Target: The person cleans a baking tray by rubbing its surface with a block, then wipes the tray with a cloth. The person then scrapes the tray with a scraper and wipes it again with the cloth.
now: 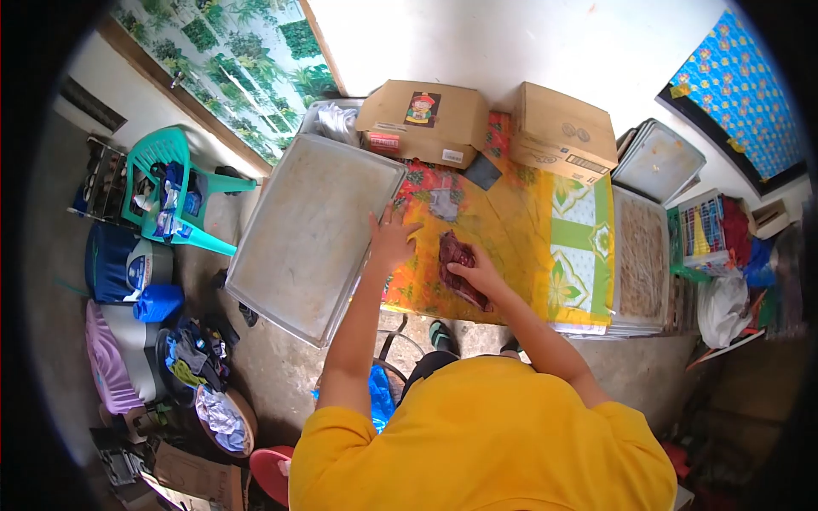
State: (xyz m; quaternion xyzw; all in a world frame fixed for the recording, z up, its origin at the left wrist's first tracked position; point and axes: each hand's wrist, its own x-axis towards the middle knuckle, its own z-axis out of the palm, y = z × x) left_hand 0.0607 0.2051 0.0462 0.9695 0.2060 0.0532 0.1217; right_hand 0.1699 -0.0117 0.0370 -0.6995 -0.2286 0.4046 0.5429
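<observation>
My right hand (481, 274) grips a dark red, mottled, elongated bundle (457, 253) lying near the front of the table; its exact kind I cannot make out. Fingers spread, my left hand (392, 238) rests beside the right rim of a large metal tray (307, 221), and nothing shows in its grasp. That shallow tray lies at the table's left, sticking out past its edge. Beneath the bundle is a yellow and red flowered tablecloth (511, 230). A small crumpled greyish piece (443, 203) sits just beyond my hands.
Two cardboard boxes, one with a cartoon label (422, 128) and one plain (564, 128), stand at the back. Stacked trays (641, 255) are at the right. On the left floor are a green plastic chair (175, 183) and a basin with clothes (226, 422).
</observation>
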